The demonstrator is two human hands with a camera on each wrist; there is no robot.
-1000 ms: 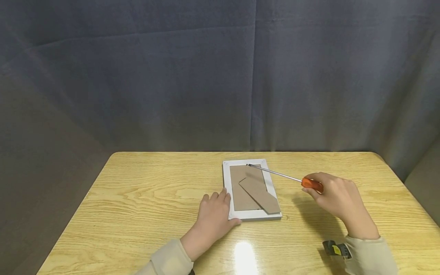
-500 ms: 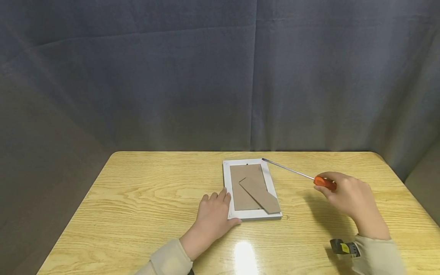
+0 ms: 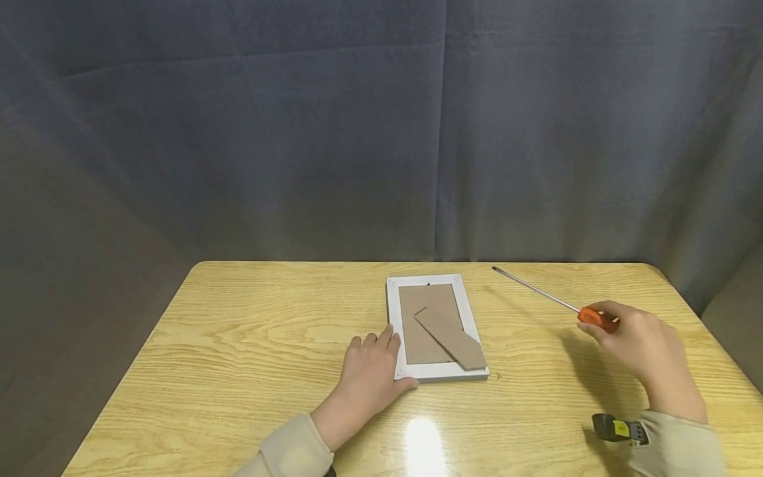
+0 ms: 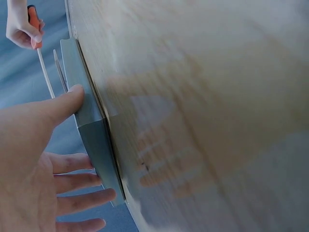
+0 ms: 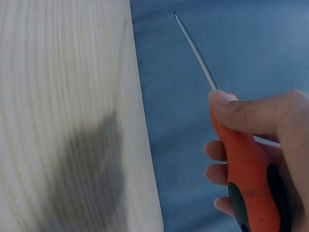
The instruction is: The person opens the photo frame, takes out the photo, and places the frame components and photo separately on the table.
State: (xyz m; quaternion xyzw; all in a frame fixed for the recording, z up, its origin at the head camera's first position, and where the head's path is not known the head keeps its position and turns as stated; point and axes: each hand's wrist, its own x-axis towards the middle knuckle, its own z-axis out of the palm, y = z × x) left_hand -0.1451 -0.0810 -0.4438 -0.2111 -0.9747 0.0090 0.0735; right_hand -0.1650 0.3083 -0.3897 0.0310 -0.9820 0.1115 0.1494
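A white picture frame (image 3: 469, 317) lies face down on the table, its brown backing board (image 3: 411, 344) showing. The backing's easel leg (image 3: 454, 336) slants toward the near right corner. My left hand (image 3: 371, 372) rests at the frame's near left corner, thumb along the near edge, fairly straight fingers against the left side. Out to the right, my right hand (image 3: 646, 348) grips a flathead screwdriver by its orange and black handle (image 5: 248, 164). Its metal shaft (image 3: 536, 290) points to the far left, above the table and away from the frame.
The wooden table (image 3: 250, 331) has its far edge just beyond the frame. Behind it hangs a dark grey-blue curtain (image 3: 322, 146). A black strap device with a yellow mark (image 3: 616, 428) sits at the right wrist.
My right hand has drawn the screwdriver rightward, so its tip has left the frame's far edge and hangs over the table. The left hand and frame have stayed in place.
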